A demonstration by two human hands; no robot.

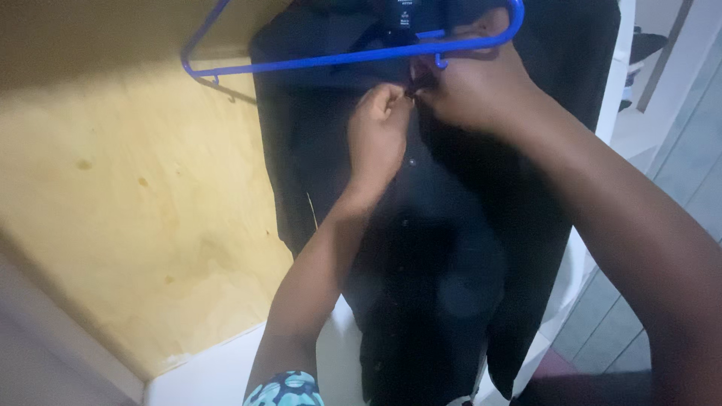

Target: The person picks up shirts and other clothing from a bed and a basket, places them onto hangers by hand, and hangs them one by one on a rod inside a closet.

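A black garment (444, 248) lies spread on a blue plastic hanger (323, 59), over a pale wooden board (135, 195). My left hand (380, 128) pinches the garment's front edge near the collar, fingers closed on the fabric. My right hand (470, 86) meets it from the right, its fingers closed on the same spot at the top of the front opening, just under the hanger bar. Small buttons show down the garment's middle. What sits between the fingertips is too dark to make out.
The garment's lower part hangs over a white surface (210, 372). A white frame (613, 90) runs along the right, with tiled floor (677, 173) beyond. A patterned teal sleeve (286, 389) covers my left arm at the bottom edge.
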